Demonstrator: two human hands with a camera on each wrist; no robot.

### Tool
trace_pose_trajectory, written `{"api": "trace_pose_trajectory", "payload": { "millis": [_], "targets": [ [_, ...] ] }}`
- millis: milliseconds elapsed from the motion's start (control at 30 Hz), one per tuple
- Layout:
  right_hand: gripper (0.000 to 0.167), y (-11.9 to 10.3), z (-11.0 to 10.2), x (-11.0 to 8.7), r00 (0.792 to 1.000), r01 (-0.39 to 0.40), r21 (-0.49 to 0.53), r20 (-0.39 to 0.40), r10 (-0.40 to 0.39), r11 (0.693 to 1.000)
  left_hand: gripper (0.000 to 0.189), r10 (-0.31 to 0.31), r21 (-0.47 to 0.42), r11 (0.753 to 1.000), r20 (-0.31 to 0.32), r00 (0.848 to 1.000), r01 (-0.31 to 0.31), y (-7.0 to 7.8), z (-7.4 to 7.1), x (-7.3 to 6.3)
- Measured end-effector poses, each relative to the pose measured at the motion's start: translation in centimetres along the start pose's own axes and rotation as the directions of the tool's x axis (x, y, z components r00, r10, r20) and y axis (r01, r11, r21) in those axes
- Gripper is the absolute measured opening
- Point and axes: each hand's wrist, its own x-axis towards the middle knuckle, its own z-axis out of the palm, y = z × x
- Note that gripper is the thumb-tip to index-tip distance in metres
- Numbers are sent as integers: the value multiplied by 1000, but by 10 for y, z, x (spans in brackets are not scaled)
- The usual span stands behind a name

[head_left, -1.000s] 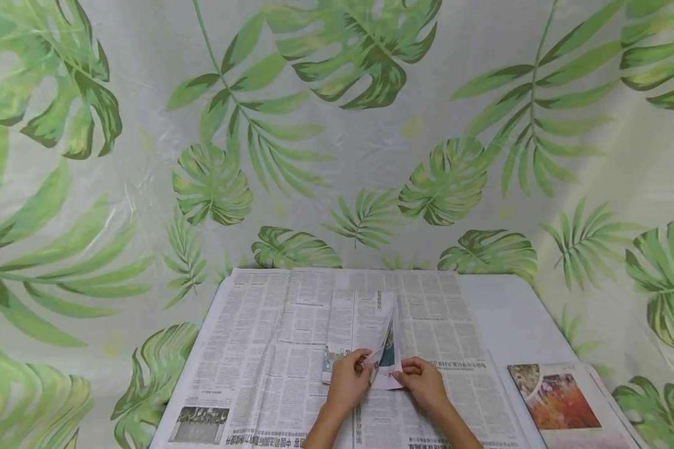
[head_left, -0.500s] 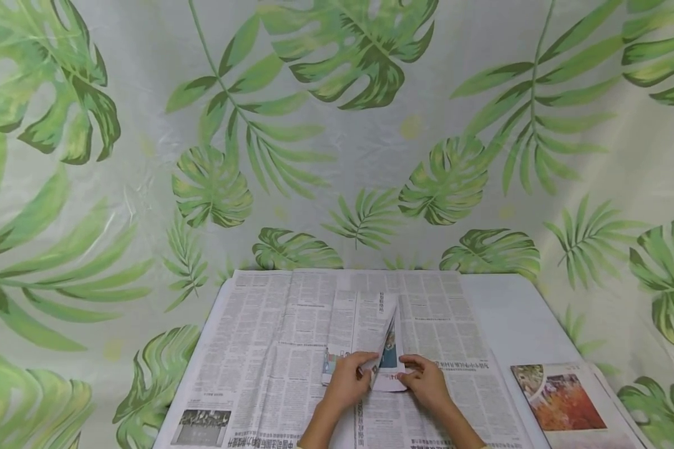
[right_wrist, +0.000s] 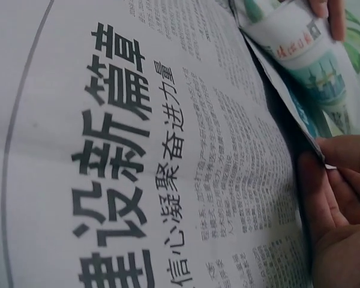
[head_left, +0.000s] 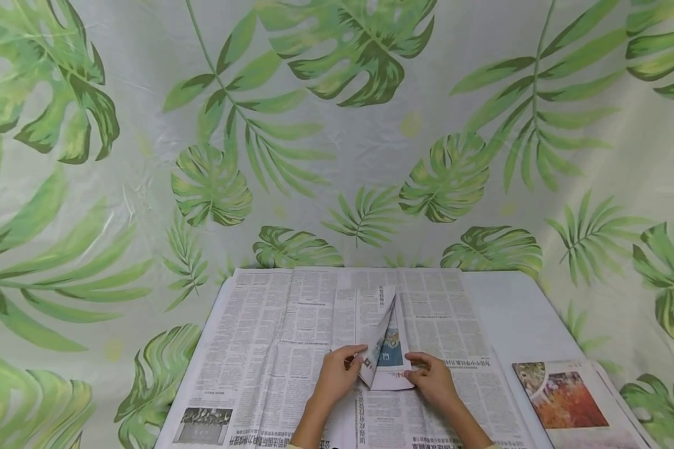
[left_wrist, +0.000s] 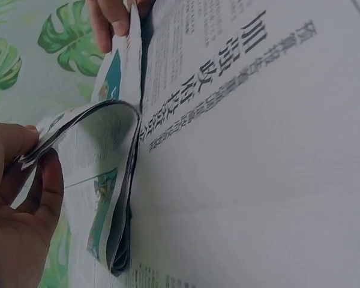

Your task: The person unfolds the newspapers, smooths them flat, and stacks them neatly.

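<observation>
Fingers closing the gap on both sides: the left hand [head_left: 337, 374] pinches a raised flap [head_left: 374, 346] between thumb and fingertips, while the right hand [head_left: 431, 381] grips the near right corner with thumb and curled fingers. Between them sits the folded newspaper [head_left: 371, 318], lying on the spread newspaper sheets [head_left: 444, 312], its teal picture [head_left: 392, 352] peeping out beneath that flap. Looks to me like the layers are being parted, the flap bowed leftward, no flat crease there yet. Next move, I'd judge, calls for a steady right-hand anchor and an even, gentle left-hand pull.
</observation>
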Motion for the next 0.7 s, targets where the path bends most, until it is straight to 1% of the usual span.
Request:
{"api": "trace_pose_trajectory", "payload": {
  "millis": [167,200,300,400,467,600,700],
  "targets": [
    [41,2,-5,-1,1000,-5,17,-1,5,1000,26,-24,-23,999,-25,999,23,-1,-8,-1],
    [40,2,-6,-2,1000,-2,19,-3,2,1000,26,-19,-19,1000,-30,999,18,-2,-9,-1],
    [39,2,-9,-3,1000,10,25,-6,-10,1000,26,22,8,1000,-40,999,-22,-3,-13,-1],
    [38,1,-12,-3,1000,14,23,-19,-13,1000,27,60,22,998,-34,998,-59,-5,-17,0],
    [37,2,-14,-3,1000,9,18,-25,-9,1000,29,52,20,998,-29,998,-51,-6,-20,1],
    [34,3,-18,-2,1000,7,16,-30,-6,1000,37,17,16,1000,-16,1000,-17,-6,-27,1],
    [31,5,-21,-1,1000,10,18,-12,-10,1000,44,21,30,999,-20,1000,-20,-7,-32,0]
  ]
}}
